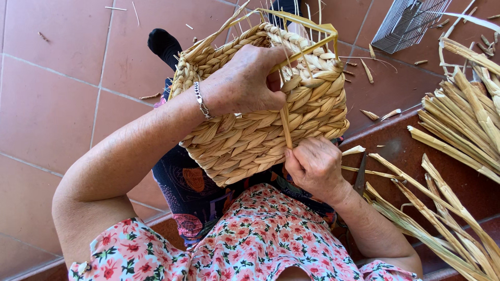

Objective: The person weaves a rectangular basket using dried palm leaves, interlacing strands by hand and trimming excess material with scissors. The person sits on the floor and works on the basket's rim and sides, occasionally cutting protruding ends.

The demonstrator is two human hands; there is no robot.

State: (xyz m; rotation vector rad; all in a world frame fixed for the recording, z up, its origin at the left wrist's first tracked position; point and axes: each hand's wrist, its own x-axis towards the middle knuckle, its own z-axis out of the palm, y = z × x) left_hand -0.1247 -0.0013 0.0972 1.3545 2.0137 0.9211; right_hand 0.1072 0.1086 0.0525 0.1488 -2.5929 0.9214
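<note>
Straw basket (250, 140), one, steadied by left hand (245, 83); right hand's (315, 166) grip pinches one strand (286, 127)

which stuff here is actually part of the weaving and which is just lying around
In use:
woven basket, steadied by the left hand
single strand, pulled by the right hand
loose straw bundle, beside the person

Lying about:
wire rack
straw scraps on the tiled floor

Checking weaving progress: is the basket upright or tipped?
Tipped: the basket lies on the lap, its rim frame pointing away, steadied by the left hand.
</note>
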